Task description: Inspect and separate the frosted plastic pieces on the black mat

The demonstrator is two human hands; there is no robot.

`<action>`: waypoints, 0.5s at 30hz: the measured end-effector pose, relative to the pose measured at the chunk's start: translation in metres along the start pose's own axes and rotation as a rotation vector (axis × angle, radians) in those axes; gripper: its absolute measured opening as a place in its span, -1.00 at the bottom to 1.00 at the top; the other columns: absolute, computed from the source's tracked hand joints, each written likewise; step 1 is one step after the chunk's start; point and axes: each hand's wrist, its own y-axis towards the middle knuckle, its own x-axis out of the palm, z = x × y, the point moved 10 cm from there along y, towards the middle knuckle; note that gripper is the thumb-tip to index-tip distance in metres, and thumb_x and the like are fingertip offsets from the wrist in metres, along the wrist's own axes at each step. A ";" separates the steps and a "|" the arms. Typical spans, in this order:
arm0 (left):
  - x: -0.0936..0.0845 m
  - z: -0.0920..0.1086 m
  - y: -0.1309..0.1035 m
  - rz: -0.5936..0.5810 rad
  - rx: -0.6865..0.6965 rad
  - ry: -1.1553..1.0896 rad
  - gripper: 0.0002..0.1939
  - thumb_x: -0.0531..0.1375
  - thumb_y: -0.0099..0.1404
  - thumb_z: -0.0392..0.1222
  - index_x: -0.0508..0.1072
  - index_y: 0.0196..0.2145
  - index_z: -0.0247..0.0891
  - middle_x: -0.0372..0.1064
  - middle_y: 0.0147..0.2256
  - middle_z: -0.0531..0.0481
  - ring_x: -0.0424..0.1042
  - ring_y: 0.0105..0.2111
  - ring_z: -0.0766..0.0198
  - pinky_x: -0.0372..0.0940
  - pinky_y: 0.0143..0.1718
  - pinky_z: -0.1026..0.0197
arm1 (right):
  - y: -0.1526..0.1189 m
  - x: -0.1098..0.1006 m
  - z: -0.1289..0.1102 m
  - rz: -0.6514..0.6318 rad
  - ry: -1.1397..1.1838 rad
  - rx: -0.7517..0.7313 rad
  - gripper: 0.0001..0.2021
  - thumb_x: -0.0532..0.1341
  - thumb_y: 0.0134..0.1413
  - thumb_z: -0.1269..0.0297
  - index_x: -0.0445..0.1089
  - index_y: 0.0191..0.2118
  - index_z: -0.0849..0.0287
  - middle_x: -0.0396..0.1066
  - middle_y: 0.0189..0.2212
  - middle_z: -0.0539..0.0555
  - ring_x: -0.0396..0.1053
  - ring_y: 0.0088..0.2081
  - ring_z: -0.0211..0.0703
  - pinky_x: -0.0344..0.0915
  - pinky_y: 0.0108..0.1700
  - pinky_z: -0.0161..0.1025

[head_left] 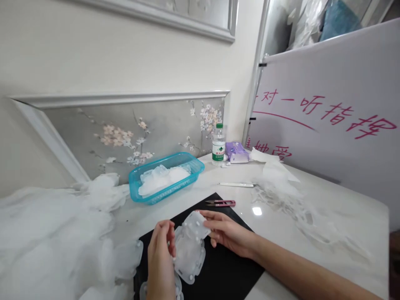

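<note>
A translucent, frosted plastic piece (189, 250) with a wavy edge and small white knobs and slots along its rim is held up over a black mat (225, 266). Its upper part folds over like a flap. My right hand (229, 231) pinches this flap at its right edge between thumb and fingers. On the other side, my left hand (161, 246) has curled fingers against the piece's left edge; their exact contact is partly hidden. Below, another similar clear piece (178, 287) lies on the mat, partly covered by my left wrist.
Thread snips (220, 203) lie on the mat's far corner, with tweezers (236, 184) behind. A blue basket (165, 198) holds white sheets. White, filmy sheets (46, 233) pile up at left, and scraps (290, 200) at right. A bottle (218, 146) and purple tissue pack (237, 152) stand near the wall.
</note>
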 end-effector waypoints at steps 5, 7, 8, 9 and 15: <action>-0.004 -0.029 -0.007 -0.039 -0.080 0.073 -0.55 0.19 0.10 0.17 0.33 -0.18 -0.21 0.24 -0.47 0.09 0.23 -0.50 0.36 0.16 -0.53 0.35 | -0.001 -0.005 0.002 -0.010 0.159 0.013 -0.61 0.35 -0.03 0.40 0.31 -0.05 0.14 0.25 -0.49 -0.13 0.11 -0.62 -0.51 0.41 -0.46 -0.42; 0.003 -0.027 -0.007 -0.077 -0.065 0.100 -0.40 0.21 0.08 0.22 0.33 -0.05 -0.23 0.34 -0.37 0.01 0.31 -0.45 0.31 0.23 -0.49 0.32 | -0.003 -0.004 0.001 -0.008 0.143 0.001 -0.61 0.33 0.00 0.42 0.29 -0.03 0.12 0.29 -0.44 -0.13 0.13 -0.62 -0.53 0.43 -0.44 -0.40; 0.006 -0.026 -0.006 -0.092 -0.062 0.097 -0.34 0.22 0.06 0.24 0.32 -0.01 -0.25 0.37 -0.34 -0.02 0.34 -0.44 0.30 0.25 -0.49 0.31 | -0.004 -0.004 0.001 0.001 0.130 0.001 -0.61 0.33 0.01 0.42 0.29 -0.03 0.11 0.30 -0.43 -0.13 0.14 -0.62 -0.54 0.43 -0.44 -0.40; 0.008 -0.026 -0.005 -0.097 -0.069 0.090 -0.30 0.24 0.04 0.23 0.31 0.02 -0.27 0.39 -0.31 -0.05 0.36 -0.43 0.28 0.26 -0.49 0.30 | -0.005 -0.003 0.001 0.011 0.119 0.005 -0.61 0.33 0.02 0.42 0.28 -0.02 0.10 0.30 -0.42 -0.14 0.15 -0.62 -0.54 0.43 -0.44 -0.40; 0.016 -0.028 -0.008 -0.152 -0.150 0.114 -0.48 0.28 0.04 0.10 0.48 -0.13 -0.30 0.43 -0.45 -0.05 0.42 -0.44 0.23 0.29 -0.46 0.29 | -0.011 -0.005 0.003 0.076 0.000 0.002 -0.57 0.31 0.08 0.36 0.23 0.07 0.09 0.30 -0.52 -0.17 0.19 -0.61 -0.51 0.39 -0.39 -0.38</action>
